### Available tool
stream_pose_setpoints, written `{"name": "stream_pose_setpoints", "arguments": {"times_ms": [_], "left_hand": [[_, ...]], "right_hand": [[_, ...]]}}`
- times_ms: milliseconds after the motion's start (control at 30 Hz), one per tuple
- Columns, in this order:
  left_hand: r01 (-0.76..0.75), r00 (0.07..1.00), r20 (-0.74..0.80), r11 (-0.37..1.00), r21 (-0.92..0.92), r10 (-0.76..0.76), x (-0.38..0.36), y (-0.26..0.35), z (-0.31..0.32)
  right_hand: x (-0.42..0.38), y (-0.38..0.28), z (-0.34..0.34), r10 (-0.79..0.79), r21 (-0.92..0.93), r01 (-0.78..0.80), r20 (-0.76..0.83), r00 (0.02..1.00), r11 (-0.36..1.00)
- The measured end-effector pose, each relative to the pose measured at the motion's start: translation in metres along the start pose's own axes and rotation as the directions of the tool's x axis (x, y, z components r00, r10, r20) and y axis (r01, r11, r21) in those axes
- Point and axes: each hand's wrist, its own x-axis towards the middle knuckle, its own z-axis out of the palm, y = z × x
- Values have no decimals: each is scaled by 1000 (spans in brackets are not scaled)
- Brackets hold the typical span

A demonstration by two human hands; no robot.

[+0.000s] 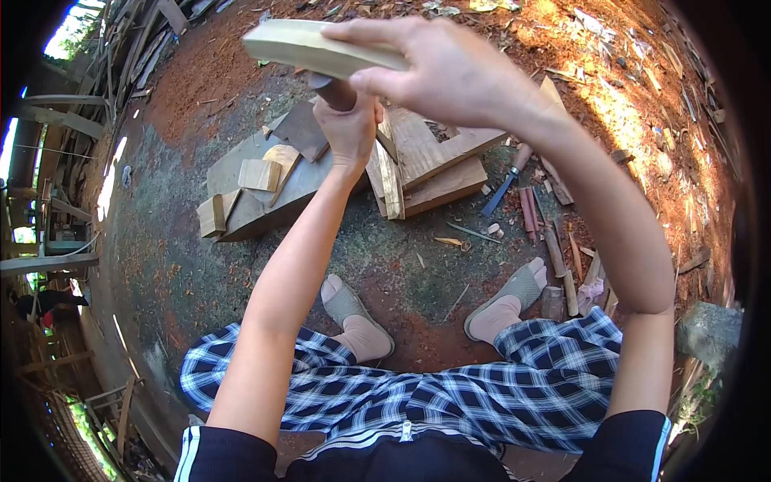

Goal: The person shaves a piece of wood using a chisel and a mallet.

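My left hand [350, 132] is wrapped round a brown, round tool handle [336, 93] that points upward; the rest of the tool is hidden behind the fist. Above it, my right hand [454, 68] grips a long pale piece of wood [309, 48] between thumb and fingers. The wood overlaps the top of the handle in this view. Below the hands lies a thick wooden block [438, 181], with a narrow yellowish strip of wood [391, 181] against its left side.
Small wood pieces [259, 174] rest on a grey slab [257, 217] at the left. A chisel with a blue blade [499, 193] lies right of the block, near red-brown sticks [528, 213]. My sandalled feet [353, 313] are close by. Wood scraps and shavings litter the ground.
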Motion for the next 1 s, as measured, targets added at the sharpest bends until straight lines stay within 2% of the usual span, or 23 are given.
{"name": "stream_pose_setpoints", "arguments": {"times_ms": [67,100,133,167,200,233,267,300,333,400,433,467,533,567,600,667,700,733,800,833,933,1000], "left_hand": [[20,1000,-8,997,-75,-21,3,-3,-5],[32,999,-19,996,-81,-34,-1,-4,-5],[-16,1000,-25,1000,1,16,-2,0,-3],[-71,997,-26,994,88,73,0,4,-3],[-102,994,-20,990,100,104,0,5,-3],[-130,989,-63,985,112,137,-2,6,0],[-162,980,-99,980,119,174,-2,5,2],[-71,990,-114,995,67,78,-2,5,1],[-83,990,-108,995,54,88,5,4,4],[71,994,-80,997,1,-71,-1,0,-3],[-4,997,-76,999,36,7,-1,-3,-4],[-4,996,-87,999,37,7,1,-8,-4],[-194,979,-38,971,139,201,-2,-9,-9],[-9,992,-124,993,122,24,-8,3,-5],[-23,994,-101,993,115,35,-4,3,-1],[-24,963,-265,997,69,42,-5,-3,4],[-125,931,-347,992,-2,117,4,-10,8],[-126,927,-356,992,-11,114,10,-16,9],[-21,891,-453,996,-90,-22,10,-25,1],[-27,884,-468,998,-54,-1,8,-18,5],[-5,864,-504,1000,-30,-10,6,-11,7],[1,870,-494,1000,6,2,9,-14,5]], "right_hand": [[10,-14,-35,81,78,-92,140,987,993],[9,-20,-33,69,197,-78,52,996,977],[10,-19,-29,65,195,-77,67,996,978],[11,-13,-21,-108,161,132,-151,983,978],[11,-10,-14,-276,89,328,-359,891,941],[0,-12,-11,-142,64,149,-97,985,987],[6,-10,5,-143,132,146,-28,989,980],[3,1,-4,-85,20,83,98,992,996],[9,-12,-27,-11,-110,36,217,976,993],[11,-10,-19,-156,168,177,-131,979,970],[9,-20,-26,-70,246,94,-106,992,965],[7,-16,-22,-77,249,100,-98,992,963],[-3,-4,-6,-69,-22,73,146,987,997],[3,3,3,-74,140,49,175,982,989],[1,11,3,-65,129,45,154,986,991],[-2,1,-4,51,62,-65,201,978,996],[-9,4,-5,104,191,-151,235,966,970],[-15,13,-2,101,181,-147,242,965,972],[-35,37,25,176,362,-194,81,981,912],[-47,46,42,181,371,-199,83,980,907],[-85,68,89,494,361,-465,14,869,808],[-113,68,121,606,367,-552,-39,795,748]]}}
